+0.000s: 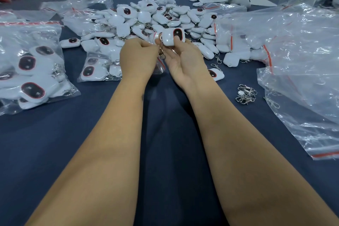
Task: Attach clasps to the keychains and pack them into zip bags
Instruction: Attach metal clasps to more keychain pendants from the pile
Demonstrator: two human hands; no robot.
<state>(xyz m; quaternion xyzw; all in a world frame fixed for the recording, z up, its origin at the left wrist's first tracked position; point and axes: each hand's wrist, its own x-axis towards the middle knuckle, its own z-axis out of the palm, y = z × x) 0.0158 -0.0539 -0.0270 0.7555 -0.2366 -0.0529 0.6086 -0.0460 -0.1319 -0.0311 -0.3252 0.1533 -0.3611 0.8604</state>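
left hand [139, 55]: knuckles up, fingers pinch clasp [161, 51]
right hand [183, 57]: palm up, right of clasp, fingers grip keychain [171, 37]

Both forearms are bare to the hands [161, 58] — no sleeves, rings or watch — with one small dark mark on the left forearm.

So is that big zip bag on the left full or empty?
Full: the zip bag bulges with white keychains visible through the clear plastic.
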